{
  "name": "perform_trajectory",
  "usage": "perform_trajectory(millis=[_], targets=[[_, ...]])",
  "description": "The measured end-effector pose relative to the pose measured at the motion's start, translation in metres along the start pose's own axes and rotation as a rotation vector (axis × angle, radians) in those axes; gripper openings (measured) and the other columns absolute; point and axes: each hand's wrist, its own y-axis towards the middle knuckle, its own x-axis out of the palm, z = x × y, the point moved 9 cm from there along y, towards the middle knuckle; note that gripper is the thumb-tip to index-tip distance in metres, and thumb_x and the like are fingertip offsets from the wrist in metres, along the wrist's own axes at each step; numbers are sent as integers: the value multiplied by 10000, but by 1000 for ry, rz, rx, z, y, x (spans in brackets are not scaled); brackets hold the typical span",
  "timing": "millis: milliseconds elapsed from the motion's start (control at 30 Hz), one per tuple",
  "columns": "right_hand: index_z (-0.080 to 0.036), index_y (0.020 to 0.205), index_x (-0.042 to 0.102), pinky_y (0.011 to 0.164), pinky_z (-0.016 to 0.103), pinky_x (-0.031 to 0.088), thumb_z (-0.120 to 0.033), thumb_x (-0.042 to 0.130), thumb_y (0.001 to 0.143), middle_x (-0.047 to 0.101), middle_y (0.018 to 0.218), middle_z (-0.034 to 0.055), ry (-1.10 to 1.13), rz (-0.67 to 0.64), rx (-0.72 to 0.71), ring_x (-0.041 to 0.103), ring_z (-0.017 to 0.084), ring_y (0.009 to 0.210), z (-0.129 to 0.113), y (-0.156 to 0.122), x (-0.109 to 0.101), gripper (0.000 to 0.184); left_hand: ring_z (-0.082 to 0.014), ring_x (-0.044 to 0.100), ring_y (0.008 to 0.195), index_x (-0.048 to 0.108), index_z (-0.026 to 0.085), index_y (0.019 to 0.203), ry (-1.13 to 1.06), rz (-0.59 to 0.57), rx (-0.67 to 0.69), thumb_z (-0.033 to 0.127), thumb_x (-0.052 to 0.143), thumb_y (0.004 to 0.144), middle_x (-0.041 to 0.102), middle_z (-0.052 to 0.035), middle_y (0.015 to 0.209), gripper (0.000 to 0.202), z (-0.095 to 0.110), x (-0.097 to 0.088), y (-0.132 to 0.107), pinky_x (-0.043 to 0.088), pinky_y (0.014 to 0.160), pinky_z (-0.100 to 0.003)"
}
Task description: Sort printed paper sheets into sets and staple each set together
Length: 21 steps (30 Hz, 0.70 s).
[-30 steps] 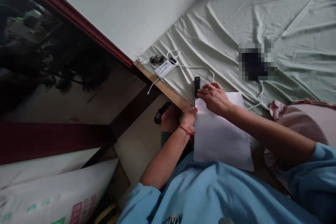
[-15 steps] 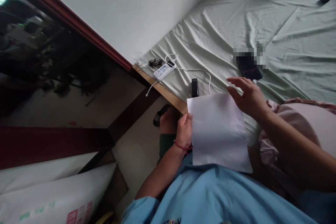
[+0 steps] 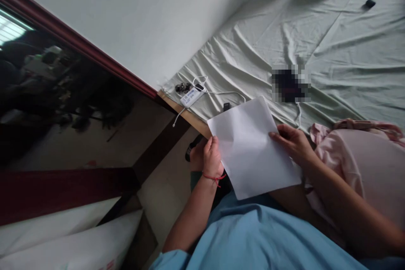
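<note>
A blank white sheet of paper (image 3: 251,145) is held up over my lap at the bed's edge. My left hand (image 3: 211,158), with a red string at the wrist, is closed on the sheet's left edge. My right hand (image 3: 292,141) grips the right edge, fingers curled onto it. A small black device (image 3: 226,106) lies on the pale green bedsheet (image 3: 316,33) just beyond the paper's top corner, partly hidden by it.
A white power bank (image 3: 190,96) with white cable and dark earbuds (image 3: 182,87) lie at the bed corner. A dark phone (image 3: 286,86) rests on the sheet. A pink garment (image 3: 360,156) lies at my right. Wall, wooden frame and floor sit left.
My right hand left the black device, swung right, then came back and took the paper's right edge. The sheet has lifted and tilted, now covering part of the black device.
</note>
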Motion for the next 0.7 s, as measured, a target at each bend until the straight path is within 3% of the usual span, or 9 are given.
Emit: perform_trajectory(millis=[133,233,300,433,533,633,700], targets=[[-222,852,661,505,245,373,-539,797,802,595,721,-7,93,126,-6,493,125,588,6,3,-20,349,-271,720,1072,780,171,1014,-115,-132,-40,545,855,737,793,-102,1060,471,-9,20,-9,545,969,-365],[-224,817,644,505,249,369,-554,786,797,572,697,-9,95,183,-28,478,127,581,6,3,-29,360,-279,736,985,788,158,997,-90,-304,-189,502,889,680,794,-95,976,478,-37,31,-16,562,912,-371],[-226,818,641,510,258,374,-567,749,822,568,691,-4,37,184,-44,475,137,586,5,4,-30,358,-243,727,810,788,135,907,22,-304,-247,496,919,616,774,-74,830,481,-56,24,-14,570,795,-341],[-224,924,675,581,283,426,-542,701,853,615,761,23,-156,219,-135,527,170,666,-2,5,-33,327,-137,604,586,754,120,767,255,-310,-136,600,851,707,703,-29,668,493,-66,15,-4,492,609,-258],[-223,934,661,615,289,438,-499,716,832,617,765,15,-245,240,-169,542,170,672,-6,5,-37,300,-155,659,676,771,125,834,271,-322,-72,577,856,723,748,-41,764,473,-62,19,-3,528,687,-265],[-230,736,566,570,283,367,-483,661,851,511,617,-21,-372,254,-179,459,146,576,-9,5,-41,294,-212,731,879,785,135,1025,190,-293,-43,524,897,698,795,-74,983,520,-57,21,-5,568,858,-318],[-234,648,479,555,289,327,-476,610,866,465,558,-22,-464,264,-175,429,144,541,-10,5,-44,351,-229,741,914,782,126,1056,183,-274,-30,560,867,730,795,-93,1015,549,-57,20,-4,573,881,-334]])
